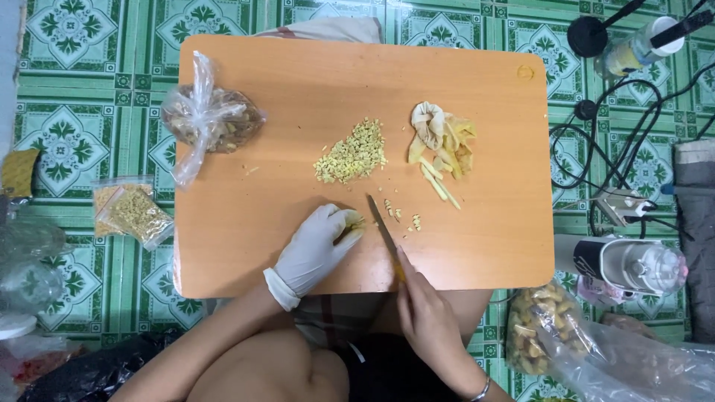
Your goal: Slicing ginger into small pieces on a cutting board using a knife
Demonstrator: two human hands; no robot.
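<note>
That ginger piece (351,222) near the board's (246,246) front edge looks small, firm and probably slippery, so pinching it low makes sense. Gloved left hand (316,249) is clamped over it; right hand (426,316) grips the knife (381,227) just beside it. Chopped pile (351,153) sits behind.

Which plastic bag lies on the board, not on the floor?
The knotted clear bag at the board's left edge; the other bags lie on the tiled floor.

Smooth matt wooden board (298,112), white rubbery glove (313,249), crinkly clear plastic bag (205,119).
</note>
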